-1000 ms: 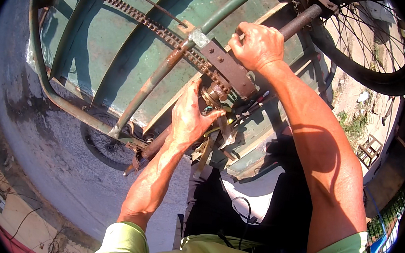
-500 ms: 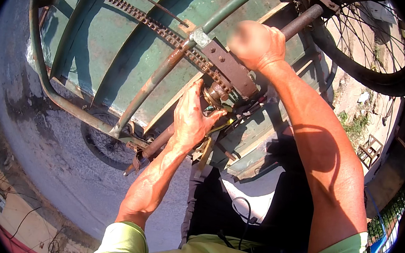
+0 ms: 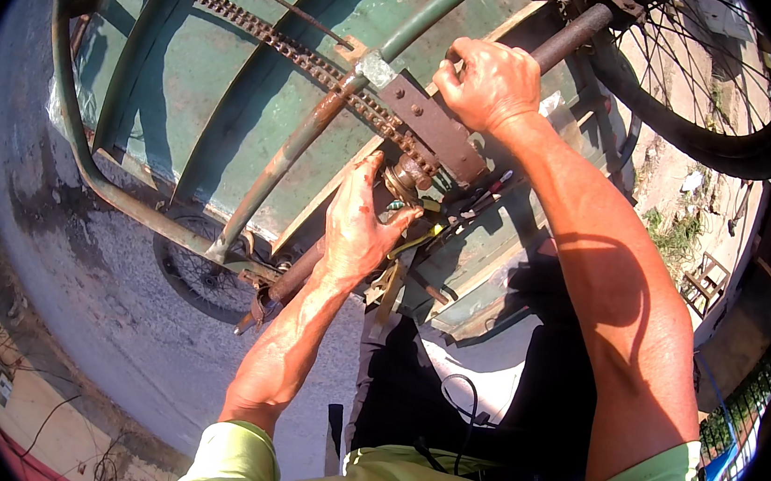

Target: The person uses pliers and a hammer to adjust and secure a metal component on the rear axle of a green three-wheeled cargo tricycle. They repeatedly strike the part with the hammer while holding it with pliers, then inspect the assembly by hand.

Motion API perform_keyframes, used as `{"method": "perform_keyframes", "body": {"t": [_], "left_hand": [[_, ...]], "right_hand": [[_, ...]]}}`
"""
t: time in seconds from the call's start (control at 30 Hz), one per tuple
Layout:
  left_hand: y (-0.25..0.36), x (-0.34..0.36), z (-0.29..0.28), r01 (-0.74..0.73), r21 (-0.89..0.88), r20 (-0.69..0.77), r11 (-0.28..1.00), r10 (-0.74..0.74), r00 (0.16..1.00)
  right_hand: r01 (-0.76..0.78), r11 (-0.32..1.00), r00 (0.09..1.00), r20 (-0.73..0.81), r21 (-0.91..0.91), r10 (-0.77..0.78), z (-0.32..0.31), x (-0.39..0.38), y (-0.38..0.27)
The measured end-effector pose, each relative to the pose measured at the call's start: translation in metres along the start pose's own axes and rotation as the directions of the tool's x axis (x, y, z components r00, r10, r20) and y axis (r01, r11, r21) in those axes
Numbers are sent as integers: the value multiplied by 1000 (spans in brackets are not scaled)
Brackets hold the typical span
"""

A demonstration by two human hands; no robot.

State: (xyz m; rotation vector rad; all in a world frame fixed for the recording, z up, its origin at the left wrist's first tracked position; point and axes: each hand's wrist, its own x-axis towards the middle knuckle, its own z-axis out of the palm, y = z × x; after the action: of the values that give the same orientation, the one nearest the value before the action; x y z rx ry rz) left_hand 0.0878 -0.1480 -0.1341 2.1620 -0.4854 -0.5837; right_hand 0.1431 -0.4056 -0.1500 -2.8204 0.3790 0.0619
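My left hand (image 3: 360, 228) cups the greasy round hub (image 3: 404, 179) below the sprocket, fingers on one side and thumb on the other. My right hand (image 3: 496, 85) is curled over the rusty axle tube (image 3: 571, 39), just beyond a brown metal bracket (image 3: 435, 128) with bolts; its thumb and forefinger form a loop. What lies under its palm is hidden. A rusty chain (image 3: 284, 39) runs from the sprocket to the far left. Beside my left thumb are yellow and dark strips or tools (image 3: 433, 231), too jumbled to tell apart.
The green cart underside (image 3: 258, 114) fills the middle, crossed by a bent tube frame (image 3: 292, 142). A spoked wheel (image 3: 723, 154) stands at upper right, and another wheel (image 3: 203, 273) lies in shade at lower left. Concrete ground (image 3: 125, 307) extends to the left.
My right hand's fingers have shifted slightly on the axle tube. My left hand stays around the hub, and the whole view has moved a little.
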Motion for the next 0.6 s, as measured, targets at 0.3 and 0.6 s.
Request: {"method": "perform_keyframes", "body": {"t": [0.3, 0.6], "left_hand": [[-3, -2, 5, -55, 43, -34, 998, 57, 998], [-10, 13, -16, 125, -185, 153, 975, -98, 983]], "right_hand": [[-38, 999, 999, 31, -21, 39, -5, -1, -6], [-54, 998, 996, 68, 8, 54, -5, 0, -4]]}}
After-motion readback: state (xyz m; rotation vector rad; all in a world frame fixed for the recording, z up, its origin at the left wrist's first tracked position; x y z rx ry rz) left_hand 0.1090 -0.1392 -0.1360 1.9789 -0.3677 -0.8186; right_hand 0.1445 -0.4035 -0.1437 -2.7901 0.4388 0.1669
